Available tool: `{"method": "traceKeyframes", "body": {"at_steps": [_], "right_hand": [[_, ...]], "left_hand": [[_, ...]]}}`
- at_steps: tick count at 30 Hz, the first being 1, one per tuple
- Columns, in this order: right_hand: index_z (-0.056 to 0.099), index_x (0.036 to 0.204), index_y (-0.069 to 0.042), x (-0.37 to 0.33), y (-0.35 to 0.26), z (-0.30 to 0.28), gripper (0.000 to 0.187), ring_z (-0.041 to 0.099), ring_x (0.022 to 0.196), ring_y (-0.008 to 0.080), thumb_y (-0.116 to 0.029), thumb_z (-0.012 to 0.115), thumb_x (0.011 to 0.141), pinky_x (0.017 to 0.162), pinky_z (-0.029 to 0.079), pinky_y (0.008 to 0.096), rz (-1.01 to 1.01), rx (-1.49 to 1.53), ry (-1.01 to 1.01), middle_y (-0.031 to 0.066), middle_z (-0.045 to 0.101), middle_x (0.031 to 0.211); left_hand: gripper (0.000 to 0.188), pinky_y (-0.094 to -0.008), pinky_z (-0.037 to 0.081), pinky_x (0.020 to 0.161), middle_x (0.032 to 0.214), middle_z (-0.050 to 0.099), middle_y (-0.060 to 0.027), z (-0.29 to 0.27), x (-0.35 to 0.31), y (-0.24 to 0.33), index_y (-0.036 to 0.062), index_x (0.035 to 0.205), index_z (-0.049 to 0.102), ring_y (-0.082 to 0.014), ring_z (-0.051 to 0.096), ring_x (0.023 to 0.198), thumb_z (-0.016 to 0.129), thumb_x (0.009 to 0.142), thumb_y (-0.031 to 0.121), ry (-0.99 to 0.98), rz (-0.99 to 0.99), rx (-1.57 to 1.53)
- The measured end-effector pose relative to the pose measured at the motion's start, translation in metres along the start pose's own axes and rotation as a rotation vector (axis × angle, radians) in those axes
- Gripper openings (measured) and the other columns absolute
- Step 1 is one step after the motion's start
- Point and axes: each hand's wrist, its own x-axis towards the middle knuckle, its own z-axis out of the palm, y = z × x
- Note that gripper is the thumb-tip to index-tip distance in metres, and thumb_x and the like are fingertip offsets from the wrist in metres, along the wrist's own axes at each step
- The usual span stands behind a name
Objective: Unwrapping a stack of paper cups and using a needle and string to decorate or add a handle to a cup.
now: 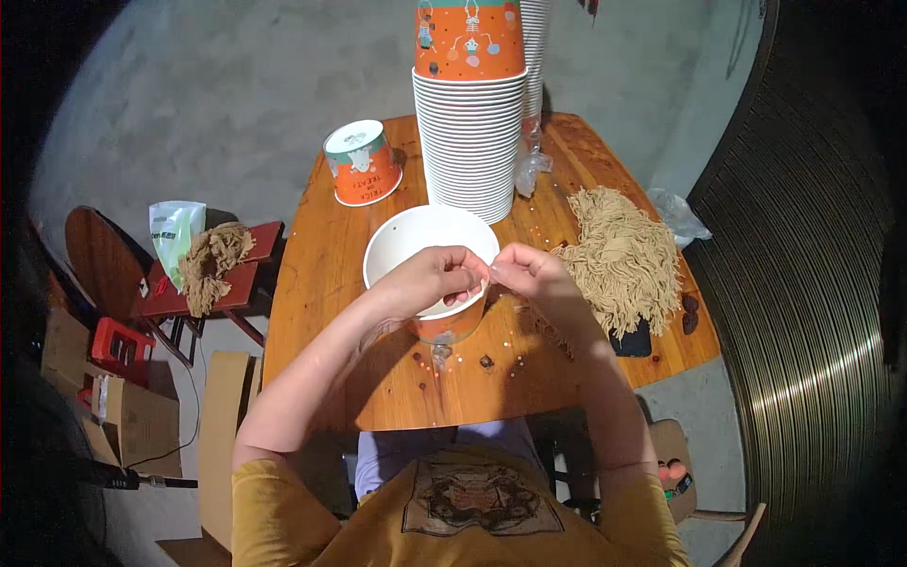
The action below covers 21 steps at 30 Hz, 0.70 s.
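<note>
A paper bucket [385, 248], white inside with an orange printed outside, stands upright on the wooden table in front of me. My left hand [436, 282] reaches over its opening, thumb and fingers pinched together by the right part of the rim. Just outside that rim my right hand [531, 272] is also pinched, its fingertips almost meeting those of the left. Whatever small thing lies between the fingertips is too small to make out. To the right of my right hand lies a large heap of tan yarn strands [619, 257].
Behind the bucket rises a tall nested stack of paper buckets [470, 142], with another stack behind it. An upside-down orange bucket [364, 170] sits at the back left. Small white bits dot the wooden table [312, 312]. More tan yarn [213, 265] hangs on a red stool at left.
</note>
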Motion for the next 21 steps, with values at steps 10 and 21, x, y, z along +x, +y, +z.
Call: {"method": "traceKeyframes", "body": {"at_steps": [10,21], "right_hand": [[0.055,0.088,-0.001,0.012,0.004,-0.007,0.015,0.050,0.068,0.0035,-0.016,0.058,0.089,0.059,0.040,0.0176,-0.090,-0.024,-0.078,-0.0012,0.056,0.076],[0.059,0.093,-0.001,-0.007,0.010,-0.015,0.022,0.048,0.063,0.0035,-0.019,0.068,0.084,0.056,0.042,0.0200,-0.018,-0.135,0.013,-0.0033,0.054,0.069]], "left_hand": [[0.016,-0.0192,0.040,0.063,0.085,0.058,0.0015,0.000,0.006,-0.008,0.0024,0.098,0.060,-0.0052,0.048,0.070,0.060,0.091,0.017,-0.039,-0.021,0.012],[0.013,-0.0177,0.038,0.060,0.082,0.057,0.0025,-0.002,0.009,-0.003,0.0022,0.096,0.061,-0.0042,0.047,0.069,0.061,0.088,0.013,-0.071,-0.006,-0.100]]}}
